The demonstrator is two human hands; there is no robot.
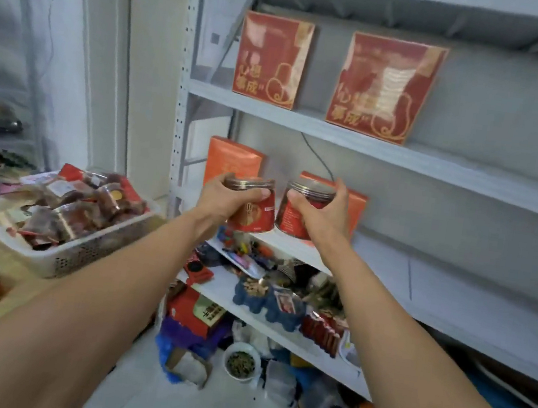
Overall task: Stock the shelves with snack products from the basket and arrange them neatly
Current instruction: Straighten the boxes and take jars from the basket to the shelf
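The left hand is gripping a red-labelled clear plastic jar around its lid, and the right hand is gripping a second red-labelled jar, both at the grey metal shelf's front left corner.

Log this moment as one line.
left hand grips left jar, tilted | right hand grips right jar | both jars at shelf front edge, ahead of orange boxes | basket holds snack packs
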